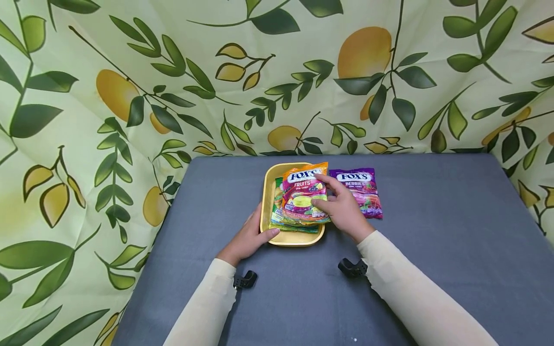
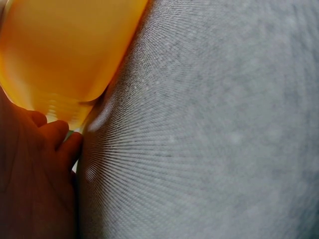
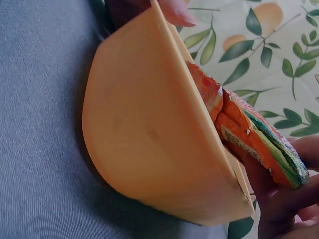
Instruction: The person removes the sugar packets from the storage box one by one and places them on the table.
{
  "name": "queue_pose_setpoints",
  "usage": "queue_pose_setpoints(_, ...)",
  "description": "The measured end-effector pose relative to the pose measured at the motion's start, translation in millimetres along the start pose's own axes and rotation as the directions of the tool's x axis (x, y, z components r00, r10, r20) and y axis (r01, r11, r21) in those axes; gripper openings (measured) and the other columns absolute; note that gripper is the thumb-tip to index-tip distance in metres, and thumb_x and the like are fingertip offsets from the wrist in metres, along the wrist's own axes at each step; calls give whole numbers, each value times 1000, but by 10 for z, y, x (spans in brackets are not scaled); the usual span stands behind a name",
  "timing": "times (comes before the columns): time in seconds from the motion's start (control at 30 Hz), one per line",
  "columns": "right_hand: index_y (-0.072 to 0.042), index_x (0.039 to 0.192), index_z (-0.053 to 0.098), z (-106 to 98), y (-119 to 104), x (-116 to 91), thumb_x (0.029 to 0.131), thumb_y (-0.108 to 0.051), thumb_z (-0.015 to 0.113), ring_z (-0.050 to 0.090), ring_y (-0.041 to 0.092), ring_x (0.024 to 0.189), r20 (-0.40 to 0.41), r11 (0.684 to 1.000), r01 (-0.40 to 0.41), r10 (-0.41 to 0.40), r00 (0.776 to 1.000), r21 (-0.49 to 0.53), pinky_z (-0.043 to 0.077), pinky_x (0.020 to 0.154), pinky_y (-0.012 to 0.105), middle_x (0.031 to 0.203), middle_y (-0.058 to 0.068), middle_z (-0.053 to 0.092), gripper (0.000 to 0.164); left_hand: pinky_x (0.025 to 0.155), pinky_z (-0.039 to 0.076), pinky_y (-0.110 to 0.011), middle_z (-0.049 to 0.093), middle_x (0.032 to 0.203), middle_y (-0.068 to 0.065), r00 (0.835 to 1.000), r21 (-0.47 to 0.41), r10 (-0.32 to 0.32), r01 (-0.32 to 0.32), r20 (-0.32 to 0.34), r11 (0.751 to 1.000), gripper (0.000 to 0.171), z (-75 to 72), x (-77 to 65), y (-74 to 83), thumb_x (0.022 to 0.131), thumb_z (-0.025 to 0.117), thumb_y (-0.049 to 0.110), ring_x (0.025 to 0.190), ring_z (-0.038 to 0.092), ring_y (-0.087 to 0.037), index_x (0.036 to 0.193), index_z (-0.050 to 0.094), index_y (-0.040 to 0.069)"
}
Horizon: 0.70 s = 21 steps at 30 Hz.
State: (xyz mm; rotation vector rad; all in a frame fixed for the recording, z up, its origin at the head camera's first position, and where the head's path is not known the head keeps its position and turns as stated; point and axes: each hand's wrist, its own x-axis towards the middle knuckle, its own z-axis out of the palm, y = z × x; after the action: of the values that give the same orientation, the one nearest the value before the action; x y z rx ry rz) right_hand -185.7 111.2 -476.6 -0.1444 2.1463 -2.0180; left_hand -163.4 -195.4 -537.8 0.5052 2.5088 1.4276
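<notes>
A yellow plastic tray (image 1: 295, 241) stands on the grey cloth. My left hand (image 1: 247, 240) holds its near left side, thumb over the rim and fingers along the outer wall. In the left wrist view the fingertips (image 2: 56, 130) meet the tray's wall (image 2: 70, 50). My right hand (image 1: 347, 211) pinches the right edge of an orange-and-pink Fox's Fruits candy bag (image 1: 298, 190), tilted above the tray's rim in the right wrist view. Beneath it in the tray lies a green candy bag (image 1: 277, 214), mostly hidden.
A purple Fox's Berries candy bag (image 1: 367, 192) lies on the grey tablecloth (image 1: 437, 216) right of the tray, partly behind my right hand. A leaf-and-fruit printed curtain (image 1: 242, 110) hangs along the back and left of the table.
</notes>
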Motion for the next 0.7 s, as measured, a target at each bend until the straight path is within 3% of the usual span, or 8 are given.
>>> queue_pose_setpoints(0.17,-20,166,49,-79,2,-13,104,-6,75,69,35,114,-30,999,28,-28,999,16,60,88,32,169,13,40,68,124,26,-51,36,170,-9,1000,-14,-8,8,1,1000,100,4,4,-4,101,77,42,152,34,-24,177,15,25)
queue_pose_setpoints(0.43,-20,166,48,-256,-12,-36,104,-6,75,71,28,109,-64,998,46,-44,997,30,61,86,31,160,13,50,69,123,23,-62,34,168,-26,1000,-79,13,-14,-21,997,97,33,16,12,100,76,15,152,34,-40,175,15,8)
queue_pose_setpoints(0.7,-16,168,45,-496,6,-32,104,-4,73,69,23,115,-84,997,30,-24,996,74,60,88,31,163,14,48,71,123,28,-53,38,169,-9,1000,-29,-17,16,-10,999,98,11,2,-12,100,78,35,151,35,-24,177,17,25)
